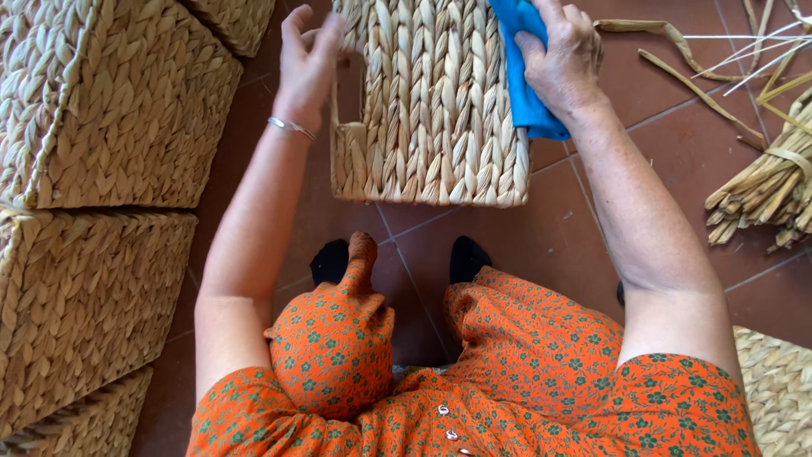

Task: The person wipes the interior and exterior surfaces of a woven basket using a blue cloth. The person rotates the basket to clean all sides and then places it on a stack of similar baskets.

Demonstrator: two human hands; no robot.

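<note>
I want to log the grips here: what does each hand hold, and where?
The right hand presses a blue cloth against the woven basket; the left hand steadies its handle-hole side.
</note>
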